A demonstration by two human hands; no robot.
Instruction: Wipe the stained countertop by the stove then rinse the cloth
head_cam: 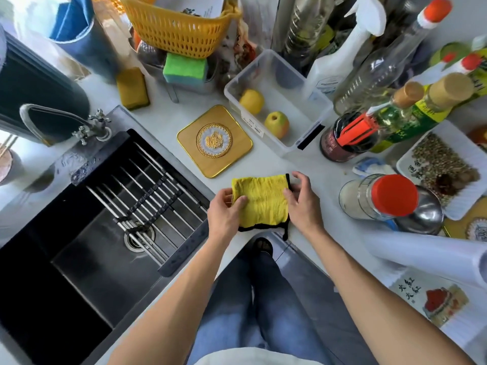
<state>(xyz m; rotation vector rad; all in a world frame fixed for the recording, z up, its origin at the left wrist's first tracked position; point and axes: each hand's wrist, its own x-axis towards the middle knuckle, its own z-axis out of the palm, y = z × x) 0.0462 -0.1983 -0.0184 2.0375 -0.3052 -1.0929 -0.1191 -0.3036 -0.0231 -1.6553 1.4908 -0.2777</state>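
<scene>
Fingers of both hands were closed on the folded yellow cloth, held flat on the white surface beside the sink; nearby bottles could be knocked during wiping.

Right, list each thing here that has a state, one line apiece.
yellow cloth: folded flat, held at both side edges
left hand: gripping the cloth's left edge
right hand: pinching the cloth's right edge
faucet: no water visible
sink: no standing water, rack across it
clear plastic bin: lidless, two apples inside
red-capped jar: capped, lying on its side
</scene>
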